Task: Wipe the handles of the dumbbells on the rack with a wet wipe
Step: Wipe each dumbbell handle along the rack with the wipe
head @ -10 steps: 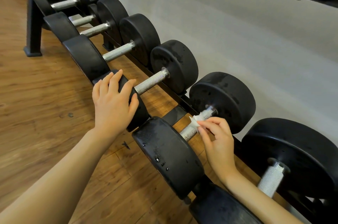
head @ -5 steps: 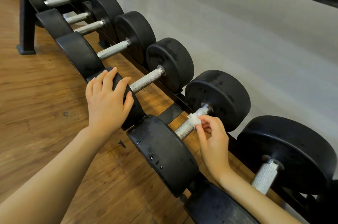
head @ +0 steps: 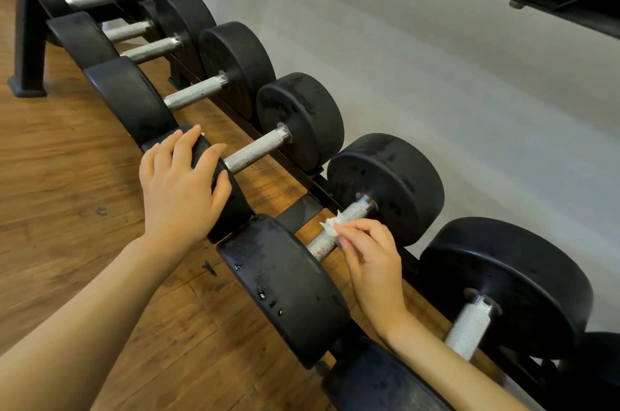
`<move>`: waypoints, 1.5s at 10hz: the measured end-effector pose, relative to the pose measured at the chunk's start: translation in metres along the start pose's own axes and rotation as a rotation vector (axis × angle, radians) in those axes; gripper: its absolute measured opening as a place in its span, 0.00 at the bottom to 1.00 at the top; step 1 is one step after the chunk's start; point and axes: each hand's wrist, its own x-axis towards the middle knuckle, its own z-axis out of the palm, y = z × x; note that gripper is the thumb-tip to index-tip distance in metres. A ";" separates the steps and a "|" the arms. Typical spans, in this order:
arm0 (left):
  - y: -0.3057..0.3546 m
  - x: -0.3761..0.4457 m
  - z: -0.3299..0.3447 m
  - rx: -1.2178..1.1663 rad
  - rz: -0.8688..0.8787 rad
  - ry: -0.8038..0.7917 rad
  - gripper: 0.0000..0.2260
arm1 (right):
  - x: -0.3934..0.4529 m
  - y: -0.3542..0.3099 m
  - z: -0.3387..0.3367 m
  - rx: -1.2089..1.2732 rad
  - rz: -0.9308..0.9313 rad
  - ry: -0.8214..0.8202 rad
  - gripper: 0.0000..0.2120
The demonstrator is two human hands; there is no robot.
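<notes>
Wood floor [head: 67, 175], unlabelled black dumbbells [head: 302, 122]

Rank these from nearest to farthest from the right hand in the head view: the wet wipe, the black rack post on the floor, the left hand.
1. wet wipe: pinched in the right hand, against the handle.
2. left hand: to the left, resting on the neighbouring dumbbell's head.
3. rack post: far upper left, standing on the floor.

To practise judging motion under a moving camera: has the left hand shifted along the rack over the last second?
No. The left hand still rests on the same front plate, just beside that dumbbell's handle.
</notes>
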 end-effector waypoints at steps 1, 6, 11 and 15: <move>0.000 0.000 0.001 -0.001 0.000 0.003 0.20 | 0.000 0.002 -0.001 -0.012 -0.056 -0.022 0.12; -0.002 0.000 0.000 0.003 0.013 0.005 0.20 | 0.000 0.003 -0.004 0.072 -0.021 -0.038 0.11; -0.001 0.000 -0.001 -0.004 0.003 -0.019 0.21 | -0.004 0.004 -0.004 0.057 -0.080 -0.119 0.12; -0.001 -0.001 -0.001 -0.014 -0.001 -0.014 0.21 | -0.006 0.003 -0.003 0.075 -0.095 -0.137 0.11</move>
